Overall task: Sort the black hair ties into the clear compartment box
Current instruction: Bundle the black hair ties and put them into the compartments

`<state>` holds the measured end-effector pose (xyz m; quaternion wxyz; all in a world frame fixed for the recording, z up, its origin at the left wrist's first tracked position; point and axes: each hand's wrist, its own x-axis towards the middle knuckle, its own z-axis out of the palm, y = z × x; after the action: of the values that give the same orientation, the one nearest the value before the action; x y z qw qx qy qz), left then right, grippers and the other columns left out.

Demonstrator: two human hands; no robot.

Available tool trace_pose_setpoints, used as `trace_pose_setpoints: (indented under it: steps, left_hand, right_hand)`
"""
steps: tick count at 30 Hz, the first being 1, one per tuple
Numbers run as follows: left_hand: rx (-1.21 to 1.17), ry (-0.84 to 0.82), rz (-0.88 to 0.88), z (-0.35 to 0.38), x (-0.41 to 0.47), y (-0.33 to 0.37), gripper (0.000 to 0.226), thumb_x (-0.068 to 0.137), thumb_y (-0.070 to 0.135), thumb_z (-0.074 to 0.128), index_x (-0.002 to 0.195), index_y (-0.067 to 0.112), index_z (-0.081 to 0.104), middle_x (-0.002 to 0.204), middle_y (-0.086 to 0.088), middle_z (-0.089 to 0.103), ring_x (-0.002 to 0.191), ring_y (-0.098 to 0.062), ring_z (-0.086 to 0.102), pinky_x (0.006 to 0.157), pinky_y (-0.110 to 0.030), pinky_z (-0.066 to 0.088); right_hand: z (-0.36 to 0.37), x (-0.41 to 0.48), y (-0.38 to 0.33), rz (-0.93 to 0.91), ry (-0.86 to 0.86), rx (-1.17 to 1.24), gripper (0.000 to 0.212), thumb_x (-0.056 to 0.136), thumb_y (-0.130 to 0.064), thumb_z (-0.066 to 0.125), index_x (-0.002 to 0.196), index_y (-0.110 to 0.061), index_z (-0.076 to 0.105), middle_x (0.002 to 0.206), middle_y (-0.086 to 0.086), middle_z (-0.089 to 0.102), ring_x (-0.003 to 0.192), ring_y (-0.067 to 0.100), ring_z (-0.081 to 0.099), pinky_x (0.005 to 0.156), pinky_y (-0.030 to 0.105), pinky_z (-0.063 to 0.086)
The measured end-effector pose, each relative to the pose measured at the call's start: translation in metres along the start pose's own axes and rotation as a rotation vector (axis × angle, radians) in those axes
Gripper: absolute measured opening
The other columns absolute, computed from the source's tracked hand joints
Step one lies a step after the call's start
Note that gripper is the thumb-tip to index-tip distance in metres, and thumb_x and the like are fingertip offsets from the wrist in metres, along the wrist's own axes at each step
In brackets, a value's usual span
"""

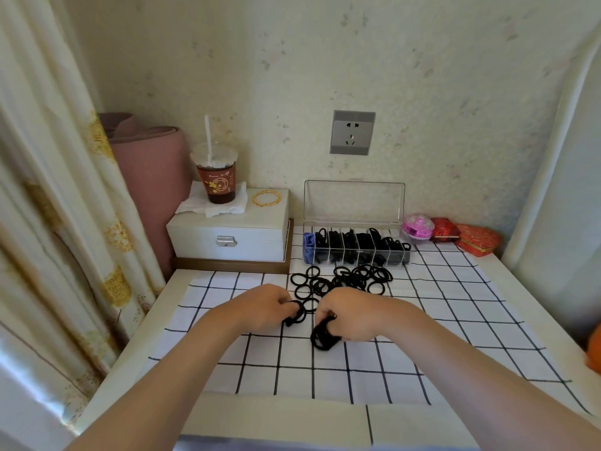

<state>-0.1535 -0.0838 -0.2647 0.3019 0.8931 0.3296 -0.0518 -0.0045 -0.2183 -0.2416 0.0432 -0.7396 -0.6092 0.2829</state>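
A loose pile of black hair ties (344, 278) lies on the checked cloth (422, 336), just in front of the clear compartment box (354, 245). The box stands open with its lid upright, and its compartments hold black ties, with something blue in the leftmost one. My left hand (263, 307) pinches a few black ties (297, 315) at its fingertips. My right hand (351, 315) grips a thicker bunch of black ties (323, 336) that hangs below its fingers. Both hands are close together near the front edge of the pile.
A white jewellery box (227, 236) at the back left carries a drink cup with a straw (216, 177), a tissue and a gold bangle (266, 198). Right of the clear box sit a pink case (418, 226) and two red boxes (465, 237). A curtain hangs at left.
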Motion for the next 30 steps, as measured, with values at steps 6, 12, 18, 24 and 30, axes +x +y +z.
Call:
trace_pose_setpoints:
  steps: [6,12,18,24,30]
  left_hand:
    - [0.158,-0.042,0.106,0.001,-0.006,0.002,0.025,0.087,0.041,0.067,0.099,0.020,0.070,0.102,-0.003,0.066,0.095,-0.021,0.063,0.081,-0.033,0.052]
    - [0.205,0.010,0.143,0.001,-0.007,0.004,0.027,0.088,0.040,0.068,0.107,0.023,0.073,0.106,0.000,0.066,0.096,-0.017,0.063,0.083,-0.031,0.053]
    - [0.262,0.059,0.206,0.007,-0.008,0.008,0.022,0.088,0.038,0.069,0.098,0.019,0.075,0.105,0.001,0.061,0.094,-0.019,0.060,0.079,-0.031,0.050]
    - [0.024,0.141,0.191,0.002,-0.002,0.012,0.008,0.096,0.032,0.058,0.096,0.026,0.063,0.088,0.008,0.059,0.078,-0.007,0.056,0.064,-0.021,0.040]
    - [-0.284,0.191,0.085,0.002,0.006,0.024,0.006,0.092,0.028,0.066,0.087,0.025,0.068,0.081,0.002,0.073,0.071,-0.010,0.069,0.072,-0.026,0.056]
  right_hand:
    - [-0.003,0.023,0.005,0.001,0.284,0.038,0.030,0.094,-0.006,0.056,0.117,-0.019,0.070,0.113,-0.004,0.066,0.083,0.005,0.061,0.073,0.015,0.049]
    - [0.002,0.043,0.000,0.013,0.221,-0.215,0.033,0.089,-0.005,0.056,0.113,-0.020,0.074,0.111,0.006,0.071,0.098,0.023,0.066,0.089,0.036,0.055]
    - [0.001,0.040,0.006,0.044,0.164,-0.287,0.031,0.090,-0.006,0.053,0.114,-0.014,0.071,0.111,0.007,0.068,0.100,0.024,0.063,0.086,0.034,0.055]
    - [-0.012,0.024,0.018,0.007,0.302,0.024,0.026,0.093,-0.004,0.051,0.103,-0.018,0.071,0.100,0.003,0.067,0.087,0.019,0.065,0.078,0.034,0.055]
    - [-0.030,0.002,0.023,0.059,0.385,0.603,0.028,0.099,-0.005,0.048,0.097,-0.021,0.070,0.079,0.015,0.074,0.068,0.033,0.072,0.059,0.042,0.061]
